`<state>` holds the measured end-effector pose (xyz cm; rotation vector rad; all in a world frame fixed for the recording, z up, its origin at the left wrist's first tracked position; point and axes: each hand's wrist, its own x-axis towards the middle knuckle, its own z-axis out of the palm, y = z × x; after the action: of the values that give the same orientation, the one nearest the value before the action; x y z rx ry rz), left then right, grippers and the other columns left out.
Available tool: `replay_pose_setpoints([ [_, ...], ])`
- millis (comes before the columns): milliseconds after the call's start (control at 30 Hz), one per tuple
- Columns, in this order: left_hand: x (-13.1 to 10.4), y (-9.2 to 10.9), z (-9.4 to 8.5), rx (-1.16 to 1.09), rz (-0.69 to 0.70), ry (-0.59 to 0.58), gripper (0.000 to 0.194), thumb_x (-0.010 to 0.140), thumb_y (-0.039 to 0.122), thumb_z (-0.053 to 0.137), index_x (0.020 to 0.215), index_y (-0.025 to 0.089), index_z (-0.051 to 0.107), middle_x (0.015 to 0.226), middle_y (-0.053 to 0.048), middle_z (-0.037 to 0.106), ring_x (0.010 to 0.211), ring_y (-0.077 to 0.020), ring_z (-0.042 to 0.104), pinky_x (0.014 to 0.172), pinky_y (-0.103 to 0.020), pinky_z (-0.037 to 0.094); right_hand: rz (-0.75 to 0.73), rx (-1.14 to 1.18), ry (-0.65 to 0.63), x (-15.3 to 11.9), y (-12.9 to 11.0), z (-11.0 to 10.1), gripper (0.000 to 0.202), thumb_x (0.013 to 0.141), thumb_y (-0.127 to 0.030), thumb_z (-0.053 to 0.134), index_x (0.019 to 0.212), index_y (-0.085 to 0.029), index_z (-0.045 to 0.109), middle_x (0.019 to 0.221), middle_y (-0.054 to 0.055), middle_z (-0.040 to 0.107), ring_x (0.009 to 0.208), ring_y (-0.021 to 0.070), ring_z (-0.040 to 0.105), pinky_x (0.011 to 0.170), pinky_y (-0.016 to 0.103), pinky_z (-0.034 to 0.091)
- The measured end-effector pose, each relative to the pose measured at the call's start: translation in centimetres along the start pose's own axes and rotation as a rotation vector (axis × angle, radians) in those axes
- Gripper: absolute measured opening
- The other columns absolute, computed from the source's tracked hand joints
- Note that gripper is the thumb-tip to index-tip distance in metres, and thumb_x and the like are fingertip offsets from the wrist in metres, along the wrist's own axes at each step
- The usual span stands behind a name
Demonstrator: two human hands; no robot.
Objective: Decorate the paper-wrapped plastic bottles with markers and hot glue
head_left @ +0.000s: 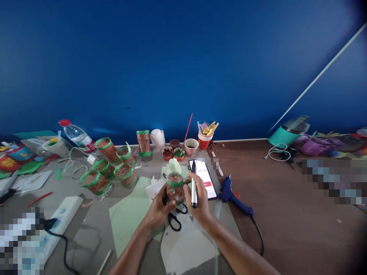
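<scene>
A brown-painted cup with green rims [175, 187] stands upright between my hands, a pale green paper piece [173, 166] at its top. My left hand [159, 206] is closed around the cup's left side. My right hand [199, 196] holds a silver and black marker [194, 187], its fingers close to the cup's right side; whether they touch the cup is hard to tell. Black-handled scissors [174, 222] lie just below the cup, on white paper [189, 244]. Behind my right hand lies a phone [210, 185] with a lit timer screen.
Several similar cups [124, 172] and a water bottle [78, 136] stand at the left. Paint cups [168, 153] line the back. A blue glue gun [235, 196] with its cord lies at the right. Green paper [129, 214] covers the table at the left of my hands.
</scene>
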<state>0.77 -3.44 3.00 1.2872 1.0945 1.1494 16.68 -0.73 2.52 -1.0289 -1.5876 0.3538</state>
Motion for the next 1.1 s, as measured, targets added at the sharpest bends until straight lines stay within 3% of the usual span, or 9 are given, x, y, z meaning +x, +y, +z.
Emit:
replay_pose_setpoints([
  [67, 0.0, 0.0, 0.0, -0.019, 0.003, 0.005, 0.046, 0.074, 0.040, 0.073, 0.113, 0.019, 0.060, 0.080, -0.004, 0.058, 0.089, -0.0246, 0.058, 0.084, -0.036, 0.047, 0.002, -0.013, 0.003, -0.1, 0.1, 0.1, 0.040, 0.091, -0.017, 0.051, 0.130, -0.022, 0.045, 0.112, 0.011, 0.062, 0.102, 0.0236, 0.063, 0.085, 0.040, 0.055],
  [300, 0.3, -0.5, -0.4, -0.039, -0.003, 0.059, 0.034, 0.072, 0.043, 0.075, 0.087, 0.018, 0.057, 0.072, 0.001, 0.049, 0.067, -0.0134, 0.045, 0.065, -0.027, 0.041, -0.001, -0.027, 0.036, -0.1, 0.5, 0.3, 0.037, 0.092, -0.018, 0.048, 0.129, -0.022, 0.045, 0.112, 0.011, 0.062, 0.102, 0.0227, 0.063, 0.085, 0.040, 0.055],
  [633, 0.2, 0.3, 0.0, -0.068, -0.012, 0.048, 0.037, 0.070, 0.039, 0.078, 0.097, 0.019, 0.063, 0.078, -0.002, 0.059, 0.077, -0.0195, 0.057, 0.076, -0.033, 0.047, -0.003, -0.026, 0.002, 0.0, 0.4, 0.2, 0.035, 0.090, -0.017, 0.050, 0.124, -0.023, 0.049, 0.107, 0.010, 0.063, 0.100, 0.0234, 0.064, 0.084, 0.040, 0.056],
  [800, 0.2, 0.6, 0.1, -0.082, -0.020, 0.051, 0.046, 0.068, 0.035, 0.079, 0.108, 0.019, 0.066, 0.085, -0.005, 0.066, 0.095, -0.0282, 0.062, 0.089, -0.039, 0.048, -0.007, -0.021, -0.010, 0.0, 0.3, 0.2, 0.035, 0.089, -0.018, 0.053, 0.123, -0.022, 0.049, 0.107, 0.010, 0.063, 0.099, 0.0234, 0.064, 0.083, 0.040, 0.056],
  [1000, 0.0, 0.4, 0.2, -0.094, -0.024, 0.044, 0.055, 0.067, 0.034, 0.080, 0.118, 0.020, 0.063, 0.114, -0.011, 0.067, 0.116, -0.0334, 0.057, 0.100, -0.044, 0.044, -0.010, -0.022, -0.003, 0.1, 0.3, 0.2, 0.037, 0.088, -0.016, 0.052, 0.124, -0.022, 0.049, 0.107, 0.010, 0.063, 0.099, 0.0236, 0.064, 0.084, 0.040, 0.056],
  [1100, 0.1, 0.4, 0.3, -0.119, -0.038, 0.026, 0.057, 0.067, 0.035, 0.080, 0.120, 0.019, 0.063, 0.119, -0.013, 0.065, 0.117, -0.0335, 0.058, 0.101, -0.043, 0.044, 0.008, -0.015, -0.005, 0.0, 0.4, 0.3, 0.039, 0.088, -0.016, 0.051, 0.127, -0.022, 0.048, 0.108, 0.011, 0.063, 0.097, 0.0233, 0.064, 0.083, 0.040, 0.056],
])
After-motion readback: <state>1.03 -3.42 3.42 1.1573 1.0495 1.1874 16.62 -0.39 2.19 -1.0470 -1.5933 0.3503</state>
